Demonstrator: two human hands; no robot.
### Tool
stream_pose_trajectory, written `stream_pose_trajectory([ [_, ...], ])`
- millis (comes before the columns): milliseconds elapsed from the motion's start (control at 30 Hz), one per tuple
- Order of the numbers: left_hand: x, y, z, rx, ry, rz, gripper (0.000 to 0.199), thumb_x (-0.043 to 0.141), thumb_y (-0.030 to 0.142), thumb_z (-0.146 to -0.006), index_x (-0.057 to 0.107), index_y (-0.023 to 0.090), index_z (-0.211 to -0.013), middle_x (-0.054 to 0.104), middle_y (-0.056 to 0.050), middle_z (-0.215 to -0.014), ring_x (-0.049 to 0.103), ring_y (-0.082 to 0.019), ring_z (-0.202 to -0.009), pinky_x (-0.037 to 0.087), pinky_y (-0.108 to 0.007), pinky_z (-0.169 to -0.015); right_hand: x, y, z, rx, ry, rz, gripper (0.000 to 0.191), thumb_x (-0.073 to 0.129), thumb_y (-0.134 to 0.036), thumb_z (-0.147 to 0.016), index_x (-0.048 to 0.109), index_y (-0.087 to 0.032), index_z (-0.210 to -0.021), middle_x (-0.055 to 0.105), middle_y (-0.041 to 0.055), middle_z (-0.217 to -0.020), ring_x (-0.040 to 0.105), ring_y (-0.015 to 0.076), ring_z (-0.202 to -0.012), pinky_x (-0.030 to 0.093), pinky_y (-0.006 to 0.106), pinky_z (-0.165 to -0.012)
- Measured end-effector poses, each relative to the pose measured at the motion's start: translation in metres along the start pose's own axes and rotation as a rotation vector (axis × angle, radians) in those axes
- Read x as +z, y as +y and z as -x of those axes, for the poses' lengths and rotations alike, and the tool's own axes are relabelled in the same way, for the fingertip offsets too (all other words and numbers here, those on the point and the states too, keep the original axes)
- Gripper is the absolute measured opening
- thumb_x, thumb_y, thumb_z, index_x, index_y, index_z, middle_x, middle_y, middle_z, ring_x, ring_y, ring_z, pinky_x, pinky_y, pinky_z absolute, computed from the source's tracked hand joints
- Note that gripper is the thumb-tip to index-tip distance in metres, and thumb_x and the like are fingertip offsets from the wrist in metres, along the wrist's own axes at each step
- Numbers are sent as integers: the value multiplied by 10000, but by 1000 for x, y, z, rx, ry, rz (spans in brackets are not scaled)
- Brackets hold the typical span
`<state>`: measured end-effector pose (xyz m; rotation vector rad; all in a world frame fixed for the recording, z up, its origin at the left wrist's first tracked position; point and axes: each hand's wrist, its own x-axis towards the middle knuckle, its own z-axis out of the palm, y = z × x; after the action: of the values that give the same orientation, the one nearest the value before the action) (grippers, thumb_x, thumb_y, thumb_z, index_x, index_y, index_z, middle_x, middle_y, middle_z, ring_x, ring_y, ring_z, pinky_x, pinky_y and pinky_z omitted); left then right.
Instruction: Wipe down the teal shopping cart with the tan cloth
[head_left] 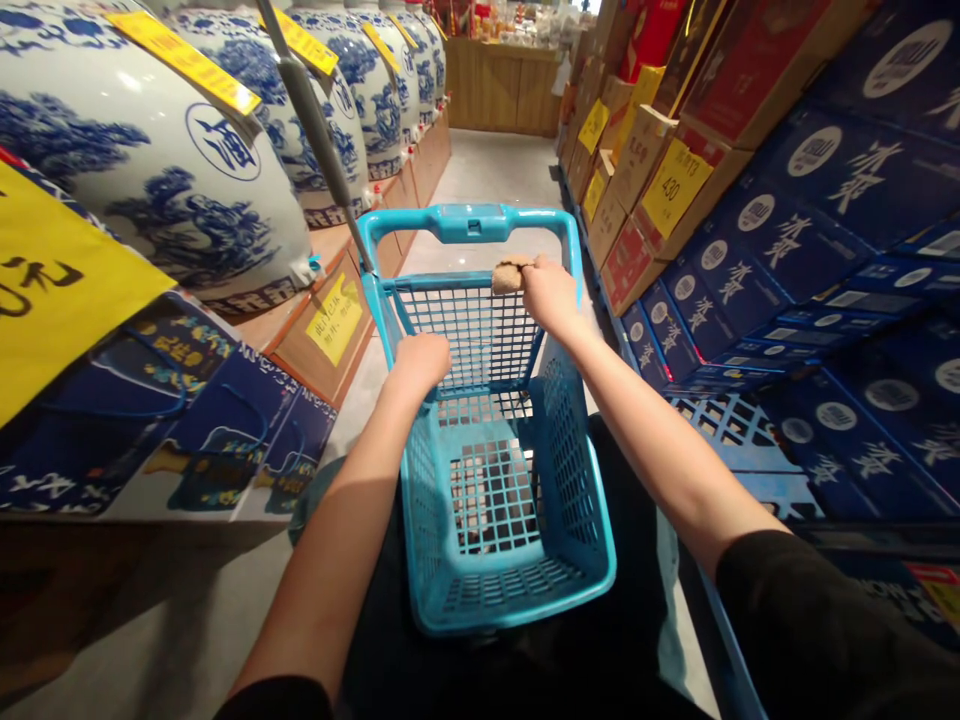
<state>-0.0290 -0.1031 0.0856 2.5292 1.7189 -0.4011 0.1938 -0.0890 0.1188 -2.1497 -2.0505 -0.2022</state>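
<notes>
A blue plastic shopping basket (514, 590) with lattice walls stands in front of me, with its blue carrying handle (472, 222) at the far end. My left hand (424, 362) is closed over the basket's left rim; the fingers are mostly hidden behind the knuckles. In my right hand (553, 298) is a folded tan cloth (510, 275), pinched at the far right of the basket by the back rim. A grey pole (319, 130) rises from the basket's far left corner and leans to the left.
Large blue-and-white porcelain jars (202, 150) with yellow labels line the left side. Stacked blue cartons (780, 225) and brown cartons (637, 160) wall the right. A tiled aisle (499, 165) runs to a wooden counter (499, 85). Blue gift bags (225, 420) stand at lower left.
</notes>
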Motion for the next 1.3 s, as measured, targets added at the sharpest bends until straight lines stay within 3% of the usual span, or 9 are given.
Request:
stream_pose_trajectory([
  [100, -6, 1, 4, -18, 164, 28, 543, 372, 162, -1128, 792, 25, -1444, 763, -292, -1490, 680, -433, -1485, 550, -533, -1253, 4, -23, -4, -36, 22, -3, 523, 371, -10, -1106, 792, -24, -1416, 729, 300, -1474, 719, 361, -1386, 552, 447, -1169],
  [200, -9, -5, 10, -97, 459, 156, 530, 396, 186, -1130, 795, 90, -1464, 770, -249, -1465, 659, -425, -1473, 524, -562, -1270, 8, -38, -6, -193, 36, -40, 511, 383, -20, -1109, 788, -38, -1420, 734, 283, -1481, 689, 338, -1426, 518, 432, -1215],
  [367, -5, -34, 16, -305, 767, 332, 516, 515, 229, -1122, 716, 181, -1594, 544, -164, -1782, 422, -429, -1701, 365, -587, -1430, 7, -11, 1, -195, 31, -50, 480, 408, -51, -1121, 801, -86, -1394, 743, 250, -1484, 700, 321, -1386, 526, 396, -1169],
  [533, 8, -57, -2, -331, 679, 498, 726, 532, 93, -1012, 576, 198, -1730, 311, -208, -1911, 373, -499, -1742, 418, -682, -1406, 7, 12, 7, -69, 46, -21, 499, 387, -43, -1127, 787, -66, -1425, 732, 256, -1504, 692, 321, -1397, 515, 390, -1177],
  [700, 10, -54, -12, -339, 601, 470, 752, 477, 48, -1009, 530, 142, -1753, 244, -252, -1930, 547, -494, -1643, 510, -640, -1351, 13, -19, -1, -149, 65, -63, 507, 400, -22, -1095, 818, -81, -1374, 751, 263, -1462, 698, 331, -1376, 526, 415, -1165],
  [900, 21, -66, -13, -315, 637, 545, 767, 459, 28, -991, 552, 185, -1737, 298, -139, -1929, 278, -253, -1817, 314, -393, -1470, 8, -20, -1, -259, 26, -89, 481, 440, -64, -1119, 814, -107, -1419, 746, 249, -1498, 719, 320, -1348, 550, 393, -1139],
  [1100, 43, -78, -34, -218, 777, 794, 794, 563, 21, -921, 621, 210, -1690, 357, -131, -1922, 266, -305, -1821, 231, -479, -1496, 7, 13, 10, -8, 65, -61, 457, 420, -91, -1157, 813, -71, -1390, 744, 252, -1486, 693, 324, -1393, 546, 373, -1140],
  [1200, 51, -80, -46, -143, 861, 1073, 847, 630, -15, -813, 671, 186, -1635, 388, -151, -1908, 258, -321, -1822, 154, -466, -1504, 8, -7, 3, 13, 45, -103, 454, 437, -63, -1146, 829, -58, -1374, 761, 246, -1456, 713, 311, -1368, 537, 349, -1151],
  [1300, 57, -82, -55, -78, 891, 1184, 939, 651, -34, -756, 632, 181, -1670, 388, -148, -1912, 237, -307, -1827, 118, -438, -1502, 10, -49, -7, -126, 48, -180, 476, 435, -38, -1135, 847, -89, -1368, 774, 215, -1460, 716, 287, -1394, 524, 348, -1215],
])
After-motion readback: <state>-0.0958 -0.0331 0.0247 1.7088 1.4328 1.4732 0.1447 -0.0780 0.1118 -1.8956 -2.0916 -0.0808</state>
